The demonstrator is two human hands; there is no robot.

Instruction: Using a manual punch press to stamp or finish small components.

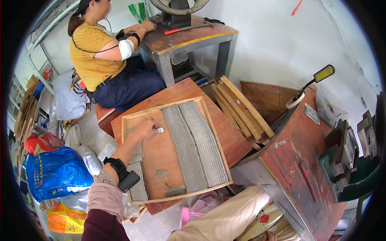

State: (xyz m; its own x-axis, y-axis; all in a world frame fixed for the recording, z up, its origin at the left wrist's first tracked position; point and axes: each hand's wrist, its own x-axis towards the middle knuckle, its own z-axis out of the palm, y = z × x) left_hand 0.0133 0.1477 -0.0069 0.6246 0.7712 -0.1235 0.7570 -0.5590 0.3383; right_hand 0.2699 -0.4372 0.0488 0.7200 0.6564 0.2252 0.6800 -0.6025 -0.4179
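My left hand (147, 128) reaches over a shallow wooden tray (204, 107), its fingers pinched round a small shiny bundle of metal pieces (160, 130). Tight rows of small grey metal pieces (191, 140) fill the tray's right part. Another row (138, 178) runs along its left side, partly under my forearm. Between them the bare wooden bottom shows, with a small loose cluster (161, 173) and a short stack (175, 190) near the front. My right hand (270, 237) barely shows at the lower edge, beside a patterned bag (261, 221); its fingers are mostly cut off.
The tray rests on a reddish wooden table (237, 146). Wooden strips (241, 106) lean behind it. To the right stands a worn bench (293, 160) with a lamp (323, 73) and a green machine (354, 180). A co-worker (96, 52) sits at a press table (193, 38). Bags (58, 172) lie left.
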